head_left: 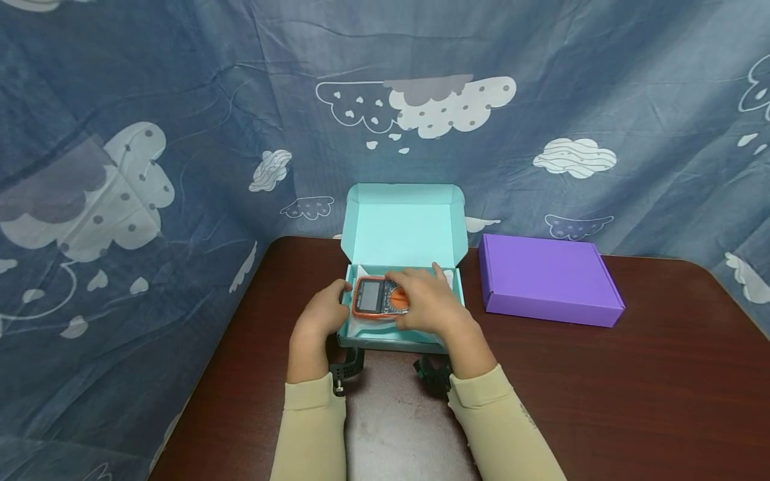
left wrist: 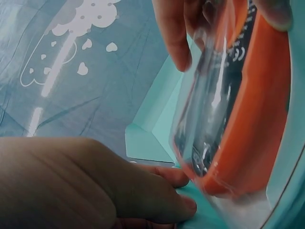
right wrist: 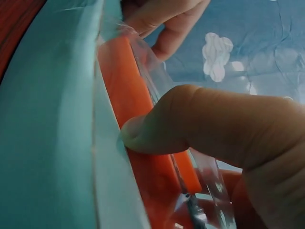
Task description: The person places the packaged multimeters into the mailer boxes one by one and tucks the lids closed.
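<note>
Back from the teal box's [head_left: 406, 234] near edge [head_left: 391, 345], the right hand [head_left: 430, 300] grips a multimeter [head_left: 369, 296], the left hand [head_left: 321, 312] the left rim [head_left: 343, 327].

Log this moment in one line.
teal box: lid open; right grip: holding bagged multimeter; left grip: at box's left side; purple box: closed

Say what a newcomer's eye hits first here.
Probably the orange-and-black multimeter in clear plastic, held by the person's right grip at the open teal box, mid-frame in the head view. Next, likely the closed purple box on the dark table, right of the teal one.
</note>
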The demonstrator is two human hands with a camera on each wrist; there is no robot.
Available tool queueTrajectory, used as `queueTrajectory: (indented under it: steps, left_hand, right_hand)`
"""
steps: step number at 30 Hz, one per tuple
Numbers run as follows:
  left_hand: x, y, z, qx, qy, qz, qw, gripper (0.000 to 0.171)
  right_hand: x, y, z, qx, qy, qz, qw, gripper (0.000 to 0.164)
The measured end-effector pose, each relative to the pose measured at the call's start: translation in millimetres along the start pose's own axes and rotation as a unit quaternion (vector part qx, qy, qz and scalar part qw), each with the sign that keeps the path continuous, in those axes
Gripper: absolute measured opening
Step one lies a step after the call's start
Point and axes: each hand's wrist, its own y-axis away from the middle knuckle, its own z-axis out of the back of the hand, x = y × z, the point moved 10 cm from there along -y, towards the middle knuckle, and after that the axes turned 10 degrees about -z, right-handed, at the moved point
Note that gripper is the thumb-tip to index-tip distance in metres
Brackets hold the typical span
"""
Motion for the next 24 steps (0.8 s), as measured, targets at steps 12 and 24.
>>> queueTrajectory:
  steps: [12, 24]
  left_hand:
    - [-3.5, 0.5, -0.3, 0.008, -0.014, -0.007, 0.9998, 0.047]
    - [-5.4, 1.3, -0.6, 0.007, -0.015, -0.001, 0.9999, 0.043]
  right_hand:
    - [-0.3, -3.9, -11.6, -0.002, 0.026, 0.001, 1.0, 0.086]
    - [-6.5, -7.6, -22.2, 0.007, -0.006, -0.002, 1.0, 0.088]
